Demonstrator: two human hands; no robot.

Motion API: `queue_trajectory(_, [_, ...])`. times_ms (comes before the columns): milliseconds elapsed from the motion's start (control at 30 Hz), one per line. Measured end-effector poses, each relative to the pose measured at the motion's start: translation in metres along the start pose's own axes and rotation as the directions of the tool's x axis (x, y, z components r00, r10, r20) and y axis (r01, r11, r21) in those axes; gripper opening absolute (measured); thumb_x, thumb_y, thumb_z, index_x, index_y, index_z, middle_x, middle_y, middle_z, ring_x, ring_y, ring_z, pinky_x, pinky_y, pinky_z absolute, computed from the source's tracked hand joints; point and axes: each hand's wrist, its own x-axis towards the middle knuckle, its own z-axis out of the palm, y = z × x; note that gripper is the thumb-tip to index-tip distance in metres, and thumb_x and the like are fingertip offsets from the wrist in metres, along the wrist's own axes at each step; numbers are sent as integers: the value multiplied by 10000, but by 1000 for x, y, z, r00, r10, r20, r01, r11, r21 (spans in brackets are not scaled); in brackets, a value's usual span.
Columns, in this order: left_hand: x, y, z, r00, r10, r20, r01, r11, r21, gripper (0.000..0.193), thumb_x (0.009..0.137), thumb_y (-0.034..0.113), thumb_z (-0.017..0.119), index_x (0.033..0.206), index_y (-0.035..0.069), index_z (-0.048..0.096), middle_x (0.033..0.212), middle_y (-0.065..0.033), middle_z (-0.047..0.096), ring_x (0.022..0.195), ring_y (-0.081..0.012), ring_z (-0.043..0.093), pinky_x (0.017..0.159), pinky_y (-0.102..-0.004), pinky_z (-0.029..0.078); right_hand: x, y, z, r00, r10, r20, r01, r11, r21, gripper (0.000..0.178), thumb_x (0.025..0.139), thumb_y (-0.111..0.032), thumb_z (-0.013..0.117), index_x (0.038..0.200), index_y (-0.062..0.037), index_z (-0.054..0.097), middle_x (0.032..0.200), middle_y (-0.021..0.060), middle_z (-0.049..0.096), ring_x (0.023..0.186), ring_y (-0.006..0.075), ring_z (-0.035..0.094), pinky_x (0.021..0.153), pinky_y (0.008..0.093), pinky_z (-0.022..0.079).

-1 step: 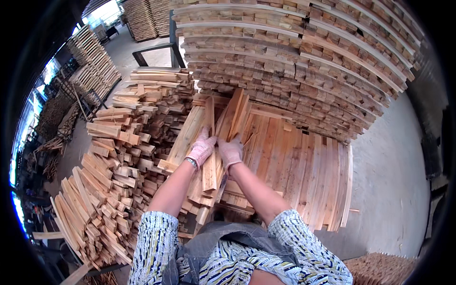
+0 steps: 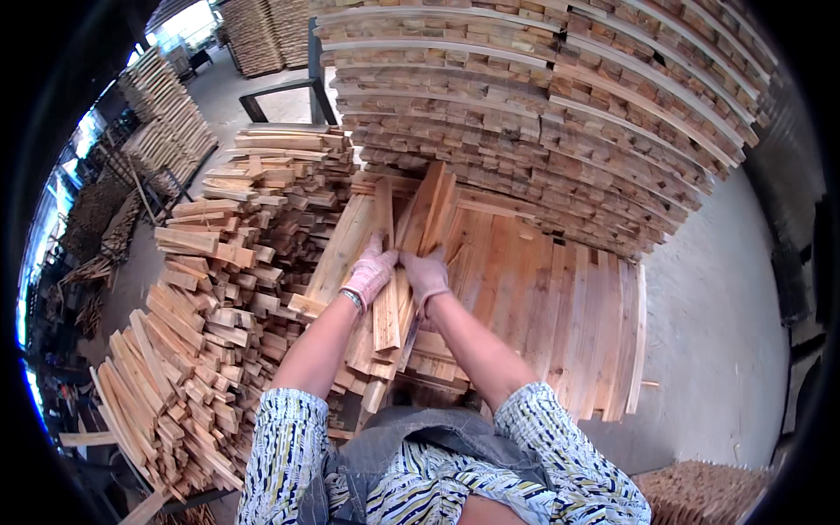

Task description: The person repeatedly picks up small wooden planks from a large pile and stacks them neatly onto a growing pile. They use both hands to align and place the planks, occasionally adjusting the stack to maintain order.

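Observation:
My left hand [image 2: 370, 269], in a pinkish work glove, is closed around a pale wooden slat [image 2: 386, 319] that points toward me. Close beside it, my gloved right hand [image 2: 426, 276] grips a reddish-brown board [image 2: 423, 210], its fingers partly hidden by the wrist and the wood. The two thumbs nearly meet between these pieces. Beneath them, loose slats lie at angles across a layer of boards [image 2: 542, 302] set side by side, which spreads to the right. Another pale board [image 2: 337, 245] rests left of my left hand.
A tall stack of layered boards [image 2: 455, 96] rises just beyond the work area. On the left, a big heap of loose slats [image 2: 188, 324] curves toward me. Behind it stands a dark metal frame [image 2: 280, 89]. More wood [image 2: 700, 490] lies at lower right, by the grey floor [image 2: 700, 350].
The whole view has shifted slightly. My right hand has turned a little on the board, while my left hand stays on its slat.

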Motion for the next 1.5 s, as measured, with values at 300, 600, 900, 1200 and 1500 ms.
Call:
queue_trajectory(300, [-17, 35, -3, 991, 7, 135, -52, 943, 329, 844, 895, 332, 581, 1590, 40, 202, 1661, -233, 129, 1504, -365, 265, 1216, -370, 265, -24, 10, -70, 982, -104, 155, -2, 825, 565, 699, 823, 19, 695, 1448, 1, 382, 1219, 171, 632, 1008, 283, 667, 837, 398, 593])
queue_trajectory(600, [-7, 12, 20, 996, 78, 53, -92, 929, 359, 785, 873, 338, 581, 1559, 82, 298, 1640, -209, 221, 1445, -409, 342, 1173, -447, 342, -90, -102, -246, 827, -563, -12, 468, 675, 570, 695, 873, -3, 681, 1492, -30, 365, 1256, 86, 610, 1076, 175, 628, 909, 315, 557])
queue_trajectory(900, [4, -11, 25, 990, 136, 29, -134, 989, -59, 793, 844, 177, 641, 1548, 31, 306, 1599, -223, 296, 1460, -355, 337, 1137, -361, 381, -83, -1, -324, 745, -590, -313, 629, 777, 33, 1003, 760, -117, 817, 1568, -44, 226, 1422, 122, 498, 1292, 229, 502, 1073, 369, 440])
queue_trajectory(1200, [8, -8, 22, 998, -32, 54, 35, 998, -43, 803, 885, 75, 610, 1595, 91, 237, 1353, -170, 558, 971, -223, 665, 759, -320, 579, -38, 92, -317, 785, -485, -386, 467, 872, -145, 946, 770, -144, 785, 1536, 6, 251, 1336, 199, 554, 1252, 285, 552, 1034, 384, 473])
queue_trajectory(1500, [7, -19, 21, 992, -32, 123, 67, 956, -286, 766, 918, 91, 580, 1592, 69, 218, 1325, -143, 559, 773, -182, 658, 578, -298, 563, -74, 156, -373, 961, -57, -269, -215, 459, -862, 924, 802, -392, 759, 1526, -46, 302, 1188, 239, 615, 1102, 390, 620, 958, 465, 510])
